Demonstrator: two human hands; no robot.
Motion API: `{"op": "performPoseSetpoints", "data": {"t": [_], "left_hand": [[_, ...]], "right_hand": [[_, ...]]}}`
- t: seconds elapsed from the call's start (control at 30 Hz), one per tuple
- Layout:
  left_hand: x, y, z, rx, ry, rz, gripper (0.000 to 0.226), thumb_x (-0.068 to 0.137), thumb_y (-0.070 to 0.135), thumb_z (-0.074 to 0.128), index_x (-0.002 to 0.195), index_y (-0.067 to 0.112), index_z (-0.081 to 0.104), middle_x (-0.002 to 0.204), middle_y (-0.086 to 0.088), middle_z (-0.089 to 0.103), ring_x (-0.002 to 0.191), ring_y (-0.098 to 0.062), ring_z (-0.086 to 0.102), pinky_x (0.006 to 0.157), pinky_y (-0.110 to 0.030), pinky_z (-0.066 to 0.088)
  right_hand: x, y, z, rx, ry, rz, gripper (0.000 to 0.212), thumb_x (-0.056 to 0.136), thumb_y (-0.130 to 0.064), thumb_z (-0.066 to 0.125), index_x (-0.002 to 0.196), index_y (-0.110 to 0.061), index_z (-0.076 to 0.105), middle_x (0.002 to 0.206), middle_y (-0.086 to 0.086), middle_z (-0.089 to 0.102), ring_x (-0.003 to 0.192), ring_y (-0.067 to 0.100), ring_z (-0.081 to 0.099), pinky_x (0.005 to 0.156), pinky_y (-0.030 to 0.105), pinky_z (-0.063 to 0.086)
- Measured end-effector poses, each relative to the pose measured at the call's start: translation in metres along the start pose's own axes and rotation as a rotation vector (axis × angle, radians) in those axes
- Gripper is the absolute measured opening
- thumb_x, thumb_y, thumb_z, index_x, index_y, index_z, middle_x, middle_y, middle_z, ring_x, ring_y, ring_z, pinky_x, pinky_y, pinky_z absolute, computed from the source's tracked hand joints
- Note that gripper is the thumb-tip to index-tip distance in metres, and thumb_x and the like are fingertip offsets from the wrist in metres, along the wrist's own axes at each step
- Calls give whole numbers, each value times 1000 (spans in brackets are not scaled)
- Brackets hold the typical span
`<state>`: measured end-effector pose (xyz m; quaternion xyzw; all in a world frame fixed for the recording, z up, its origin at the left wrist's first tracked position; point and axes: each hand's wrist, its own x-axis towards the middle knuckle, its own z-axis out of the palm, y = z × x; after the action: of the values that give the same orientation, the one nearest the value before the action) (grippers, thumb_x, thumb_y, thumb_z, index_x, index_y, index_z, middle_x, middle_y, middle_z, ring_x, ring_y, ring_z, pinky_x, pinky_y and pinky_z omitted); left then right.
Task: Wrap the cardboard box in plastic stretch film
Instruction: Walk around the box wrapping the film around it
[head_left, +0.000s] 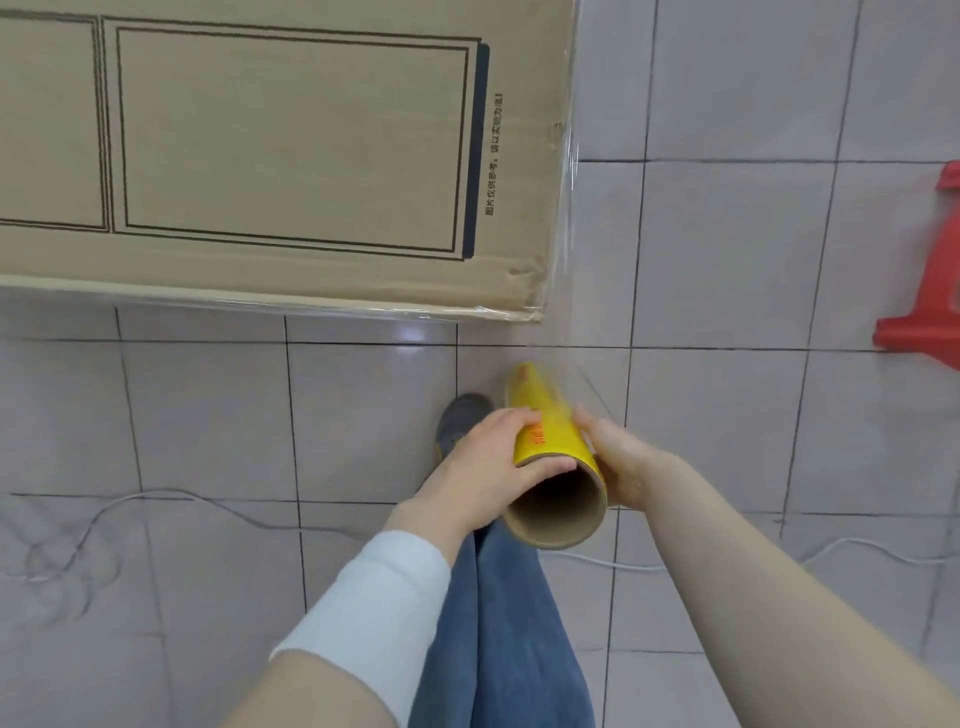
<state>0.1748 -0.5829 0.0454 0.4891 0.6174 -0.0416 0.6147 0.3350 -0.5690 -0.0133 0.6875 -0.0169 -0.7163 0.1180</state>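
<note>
- Cardboard box (291, 156) sat ahead & to the left of the person. Big printed face showed, w/ black line frames and a strip of small text near its right edge.
- Film roll (550, 441), yellow w/ orange print, was held btwn both hands, low and in front of the body. Its open cardboard core end faced the person.
- Left hand (488, 462) gripped the roll's left side. Fingers were laid over the top, thumb curled across the near rim.
- Right hand (618, 462) cupped the roll's right side, fingers curved along it. Thumb not visible.
- Roll was well apart from the box, below and a bit right of the box's near right corner.
- Clear film (566, 249) ran taut from the roll's far end up to that right corner. Shiny film also lay along the box's near bottom edge.
- Roll's far end looked blurred.
- Floor (727, 260) was pale tile w/ dark grout lines.
- Grey shoe (460, 415) showed just left of the roll, and a blue jeans leg (509, 623) ran below the hands.
- White sleeve (384, 597) covered the left forearm. Right forearm was bare.
- Red plastic stool (930, 291) stood at the far right edge, well apart from the box.
- White cable (156, 499) trailed across the floor, left to right, near the feet.
</note>
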Motion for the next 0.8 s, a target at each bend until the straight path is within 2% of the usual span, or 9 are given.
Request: {"op": "performPoseSetpoints", "data": {"t": [0.07, 0.27, 0.33, 0.4, 0.47, 0.53, 0.63, 0.73, 0.8], "left_hand": [[-13, -15, 8, -51, 81, -47, 64, 82, 57, 53, 133, 21, 41, 133, 2, 47, 123, -17, 45, 101, -28, 36], [-49, -51, 22, -157, 105, -174, 47, 85, 54, 47, 120, 23, 50, 117, 5, 61, 104, -9, 55, 88, -25, 43], [-55, -61, 13, -62, 102, -166, 53, 81, 59, 49, 122, 25, 47, 118, 12, 56, 111, -9, 53, 91, -26, 42], [-53, -64, -4, -51, 101, -125, 73, 76, 58, 56, 138, 27, 32, 134, 14, 42, 134, -9, 34, 103, -24, 30], [-43, -62, -23, -4, -5, -57, 85, 77, 53, 60, 146, 26, 18, 154, 8, 20, 144, -10, 13, 112, -24, 15], [-31, -60, -39, 139, -154, -16, 77, 81, 51, 58, 145, 23, 26, 155, 1, 24, 142, -14, 21, 112, -25, 17], [-24, -69, -54, 304, -236, 42, 67, 82, 54, 54, 139, 21, 39, 145, -3, 41, 132, -20, 38, 109, -28, 27], [-36, -91, -67, 375, -320, 93, 75, 79, 55, 58, 141, 21, 33, 146, -2, 35, 133, -19, 35, 110, -29, 26], [-45, -106, -75, 361, -317, 115, 75, 79, 56, 58, 142, 26, 29, 149, 1, 29, 137, -17, 30, 113, -30, 23]], "right_hand": [[1, 13, -2, 68, -7, 24, 69, 93, -62, 34, 138, -11, 45, 121, 18, 63, 98, 32, 63, 79, 39, 51], [11, 28, 33, 34, -94, -11, 65, 94, -58, 38, 135, -8, 45, 86, 14, 64, 73, 25, 61, 63, 33, 49], [12, 29, 47, 1, -118, 19, 62, 95, -57, 38, 133, -8, 46, 84, 13, 64, 71, 24, 61, 60, 31, 48], [11, 32, 62, 0, -145, 53, 58, 95, -56, 37, 126, -8, 52, 83, 13, 66, 71, 25, 62, 64, 32, 49], [11, 34, 80, -7, -173, 61, 57, 95, -57, 36, 119, -9, 57, 89, 14, 69, 79, 28, 65, 77, 38, 54], [11, 35, 96, 25, -201, 40, 58, 95, -60, 36, 111, -11, 62, 93, 15, 72, 88, 30, 67, 90, 45, 52], [13, 43, 114, 211, -182, -9, 54, 98, -55, 32, 95, -11, 64, 77, 13, 73, 83, 29, 65, 85, 43, 51], [10, 56, 132, 296, -148, -29, 49, 98, -53, 35, 107, -13, 62, 100, 16, 70, 102, 32, 64, 97, 50, 47], [9, 61, 142, 292, -119, -54, 41, 98, -49, 38, 106, -16, 61, 95, 12, 68, 89, 28, 66, 79, 44, 54]]}}
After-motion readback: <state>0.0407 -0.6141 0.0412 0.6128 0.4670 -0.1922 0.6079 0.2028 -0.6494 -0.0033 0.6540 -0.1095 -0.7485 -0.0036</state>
